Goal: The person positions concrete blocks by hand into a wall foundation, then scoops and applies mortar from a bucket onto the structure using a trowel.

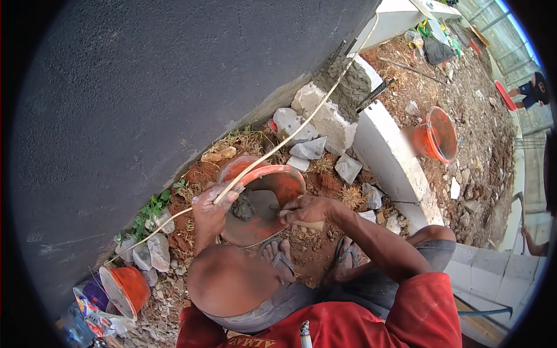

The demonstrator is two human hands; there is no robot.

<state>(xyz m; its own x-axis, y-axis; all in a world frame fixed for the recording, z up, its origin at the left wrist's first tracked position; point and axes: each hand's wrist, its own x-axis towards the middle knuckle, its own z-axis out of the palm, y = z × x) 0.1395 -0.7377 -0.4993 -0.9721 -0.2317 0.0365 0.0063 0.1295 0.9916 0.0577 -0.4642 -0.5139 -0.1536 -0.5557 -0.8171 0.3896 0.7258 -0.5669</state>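
My right hand (304,211) is closed around the wooden handle of a trowel (264,204). The trowel's blade reaches into an orange bucket (288,178) that leans toward me between my feet and the wall. Wet grey mortar (242,206) lies by the blade. My left hand (210,206) is at the bucket's left side, its fingers smeared with mortar. A long cream-coloured cable (278,145) runs through its grip, between thumb and fingers; part of the hand's underside is hidden.
A dark wall (145,104) rises on the left. Broken blocks (309,148) and a low white wall (386,153) lie ahead. Other orange buckets stand at right (441,136) and lower left (132,287). A person (528,93) with a red basin (505,95) is far right.
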